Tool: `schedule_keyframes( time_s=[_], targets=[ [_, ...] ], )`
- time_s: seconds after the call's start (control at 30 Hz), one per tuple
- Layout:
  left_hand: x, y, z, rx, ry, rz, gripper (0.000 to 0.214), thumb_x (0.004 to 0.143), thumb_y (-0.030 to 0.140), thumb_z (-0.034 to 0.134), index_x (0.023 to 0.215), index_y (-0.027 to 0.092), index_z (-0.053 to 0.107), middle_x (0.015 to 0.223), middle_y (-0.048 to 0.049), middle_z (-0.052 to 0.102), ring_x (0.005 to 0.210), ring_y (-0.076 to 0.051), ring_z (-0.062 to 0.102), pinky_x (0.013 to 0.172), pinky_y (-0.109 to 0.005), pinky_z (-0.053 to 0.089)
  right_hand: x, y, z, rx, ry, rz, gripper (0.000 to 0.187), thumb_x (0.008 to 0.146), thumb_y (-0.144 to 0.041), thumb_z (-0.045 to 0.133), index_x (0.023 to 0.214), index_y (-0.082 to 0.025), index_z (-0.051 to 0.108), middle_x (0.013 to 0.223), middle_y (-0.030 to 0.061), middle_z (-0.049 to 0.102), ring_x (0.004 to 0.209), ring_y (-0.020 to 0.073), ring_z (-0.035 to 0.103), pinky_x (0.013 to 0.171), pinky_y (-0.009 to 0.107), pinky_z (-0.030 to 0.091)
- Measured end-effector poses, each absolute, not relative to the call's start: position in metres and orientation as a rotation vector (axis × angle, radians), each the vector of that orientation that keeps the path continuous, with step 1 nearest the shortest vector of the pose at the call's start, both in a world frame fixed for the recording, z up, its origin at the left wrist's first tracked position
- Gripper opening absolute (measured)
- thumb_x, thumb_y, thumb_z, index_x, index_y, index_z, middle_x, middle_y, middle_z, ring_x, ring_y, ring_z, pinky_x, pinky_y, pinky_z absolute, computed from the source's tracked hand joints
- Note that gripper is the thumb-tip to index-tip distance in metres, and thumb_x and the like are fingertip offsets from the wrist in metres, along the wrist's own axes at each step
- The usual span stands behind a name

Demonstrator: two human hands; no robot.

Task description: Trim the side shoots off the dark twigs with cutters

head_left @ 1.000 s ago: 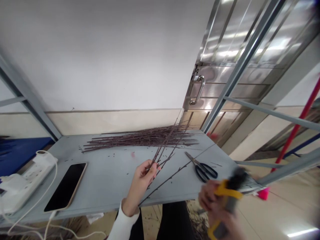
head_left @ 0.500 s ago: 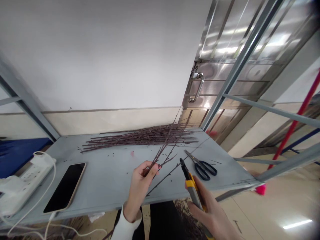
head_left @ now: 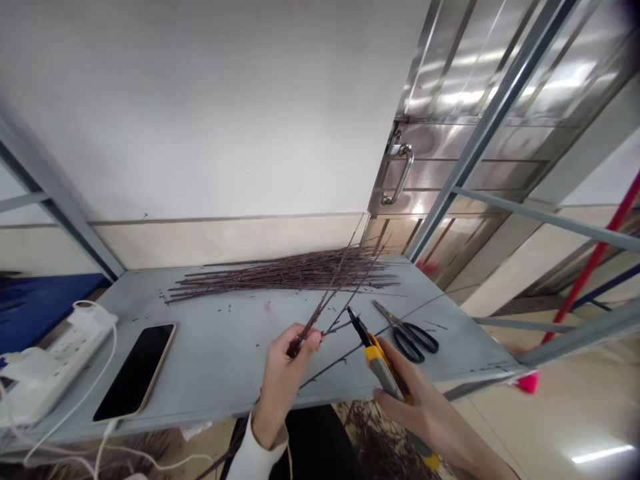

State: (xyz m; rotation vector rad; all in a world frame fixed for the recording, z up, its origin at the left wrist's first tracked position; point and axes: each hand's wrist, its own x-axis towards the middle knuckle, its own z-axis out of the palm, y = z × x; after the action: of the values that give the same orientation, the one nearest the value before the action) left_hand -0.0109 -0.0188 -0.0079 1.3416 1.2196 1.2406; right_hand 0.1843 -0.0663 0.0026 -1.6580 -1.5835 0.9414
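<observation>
Thin twigs [head_left: 320,313] are gripped in the left hand [head_left: 283,380], just above the front edge of the grey metal shelf [head_left: 225,400]. Yellow-handled pruning shears [head_left: 380,367] are clasped in the right hand [head_left: 420,413], their tips just beside the twigs. Black-handled scissors [head_left: 413,341] lie on open shelf toward the right edge, and a twig pile [head_left: 280,280] lies along the far edge.

- pruners [head_left: 382,369]: yellow and grey handles, black blades
- twigs [head_left: 280,277]: dark reddish brown
- scissors [head_left: 414,343]: black handles, silver blades
- table [head_left: 215,380]: pale grey, speckled with dark bits
- phone [head_left: 135,372]: black face, gold edge
- sleeve [head_left: 255,460]: white
- pole [head_left: 595,260]: red
</observation>
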Motion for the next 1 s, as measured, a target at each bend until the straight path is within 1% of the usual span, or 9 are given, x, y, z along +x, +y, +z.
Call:
schedule_keyframes(
  time_s=[0.13,0.27,0.37,0.5,0.6,0.7,0.83,0.9,1.0],
  targets=[
    [-0.012,-0.020,-0.007,1.364,1.236,1.228,0.028,0.081,0.041,0.057,0.070,0.016,0.060,0.062,0.0010,0.057,0.057,-0.012,0.045,0.055,-0.022,0.035,0.181,-0.062,0.010,-1.624,-1.626,0.972,0.049,0.069,-0.028,0.052,0.116,-0.018,0.056,0.064,-0.0020,0.056,0.059,0.0144,0.053,0.054,0.022,0.041],
    [-0.013,-0.022,-0.004,1.383,1.265,1.232,0.028,0.081,0.042,0.056,0.070,0.017,0.061,0.061,0.0007,0.057,0.057,-0.013,0.046,0.054,-0.022,0.037,0.179,-0.058,0.012,-1.567,-1.673,0.890,0.039,0.066,-0.026,0.051,0.104,-0.018,0.058,0.057,-0.0053,0.047,0.051,0.0123,0.044,0.048,0.022,0.033],
    [-0.015,-0.023,-0.002,1.385,1.276,1.243,0.028,0.081,0.043,0.057,0.070,0.017,0.061,0.060,0.0012,0.057,0.057,-0.013,0.047,0.054,-0.022,0.037,0.180,-0.053,0.012,-1.539,-1.772,0.822,0.032,0.064,-0.022,0.052,0.096,-0.019,0.056,0.055,-0.0077,0.042,0.049,0.0111,0.039,0.046,0.022,0.028],
    [-0.017,-0.023,-0.004,1.396,1.301,1.245,0.028,0.081,0.042,0.058,0.070,0.017,0.061,0.060,0.0016,0.058,0.055,-0.012,0.046,0.054,-0.022,0.036,0.179,-0.046,0.014,-1.509,-1.883,0.760,0.014,0.061,-0.016,0.051,0.073,-0.021,0.046,0.051,-0.0103,0.030,0.046,0.0076,0.027,0.045,0.022,0.020],
    [-0.018,-0.023,-0.003,1.389,1.287,1.256,0.028,0.082,0.041,0.057,0.068,0.017,0.060,0.060,0.0015,0.058,0.055,-0.012,0.045,0.054,-0.022,0.035,0.173,-0.046,0.013,-1.461,-1.799,0.910,0.015,0.058,-0.014,0.050,0.068,-0.021,0.042,0.052,-0.0101,0.026,0.048,0.0068,0.023,0.044,0.022,0.018],
    [-0.014,-0.027,0.002,1.352,1.230,1.269,0.030,0.083,0.041,0.056,0.063,0.018,0.057,0.060,0.0009,0.057,0.057,-0.013,0.049,0.055,-0.021,0.036,0.164,-0.051,0.005,-1.323,-1.538,1.150,0.016,0.058,-0.016,0.051,0.067,-0.021,0.039,0.056,-0.0089,0.026,0.049,0.0066,0.024,0.044,0.020,0.019],
    [-0.007,-0.035,0.010,1.347,1.168,1.275,0.030,0.084,0.041,0.055,0.066,0.018,0.059,0.063,-0.0005,0.060,0.063,-0.015,0.054,0.058,-0.021,0.039,0.142,-0.063,-0.008,-1.011,-1.169,1.388,0.027,0.060,-0.024,0.060,0.067,-0.023,0.034,0.056,-0.0097,0.025,0.045,0.0054,0.022,0.040,0.019,0.021],
    [-0.004,-0.038,0.012,1.352,1.158,1.264,0.029,0.084,0.041,0.055,0.069,0.018,0.061,0.062,0.0000,0.059,0.060,-0.014,0.053,0.056,-0.021,0.039,0.127,-0.068,-0.010,-0.850,-1.001,1.470,0.029,0.063,-0.029,0.061,0.069,-0.024,0.033,0.056,-0.0103,0.023,0.044,0.0053,0.018,0.039,0.018,0.021],
    [-0.002,-0.039,0.015,1.327,1.148,1.247,0.027,0.083,0.041,0.056,0.069,0.018,0.060,0.063,0.0002,0.060,0.058,-0.013,0.053,0.056,-0.021,0.040,0.109,-0.069,-0.011,-0.705,-0.847,1.475,0.028,0.067,-0.035,0.058,0.071,-0.024,0.033,0.058,-0.0105,0.021,0.043,0.0051,0.015,0.038,0.017,0.021]
  ],
)
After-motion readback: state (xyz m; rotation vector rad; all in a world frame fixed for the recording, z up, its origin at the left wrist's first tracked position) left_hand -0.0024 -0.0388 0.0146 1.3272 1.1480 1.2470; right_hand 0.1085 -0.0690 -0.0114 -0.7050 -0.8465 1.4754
